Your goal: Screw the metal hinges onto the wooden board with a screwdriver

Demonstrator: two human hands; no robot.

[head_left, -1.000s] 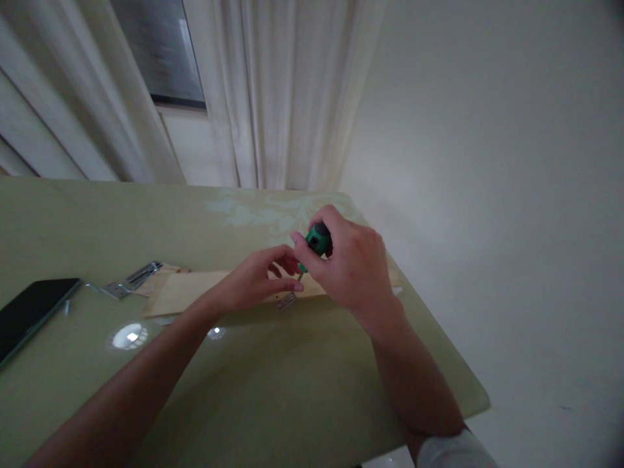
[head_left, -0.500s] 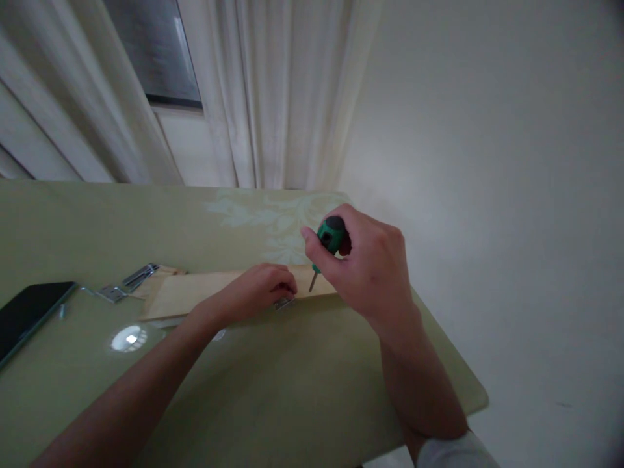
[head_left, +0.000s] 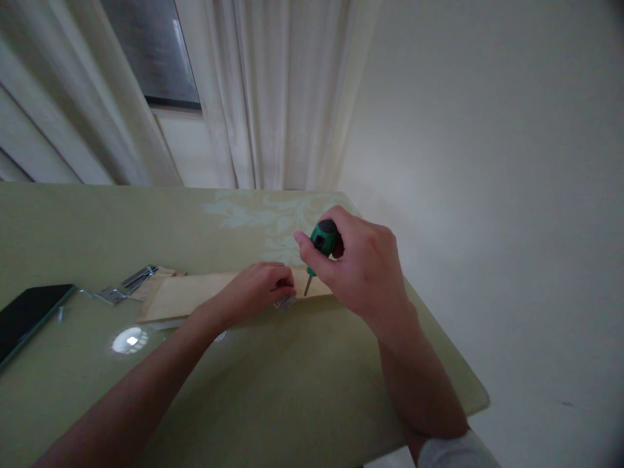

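My right hand (head_left: 361, 260) is closed round the green and black handle of a screwdriver (head_left: 322, 240). Its shaft slants down, with the tip just over the near edge of a long pale wooden board (head_left: 195, 289). Left of the tip, my left hand (head_left: 266, 286) has its fingers curled at that edge, pinching a small metal hinge (head_left: 285, 302) that sticks out past the wood. The fingers cover part of the hinge. Whether the screwdriver tip touches anything, I cannot tell.
Past the board's left end lie metal brackets (head_left: 139, 278) and a metal plate with holes (head_left: 111, 296). A dark phone (head_left: 32, 315) rests at far left, a small screw (head_left: 61, 314) beside it. The pale green table (head_left: 292, 403) ends at the right, near a white wall.
My right hand and the screwdriver have shifted slightly left, the tip coming nearer my left hand. The hinge in the left fingers has tilted a little.
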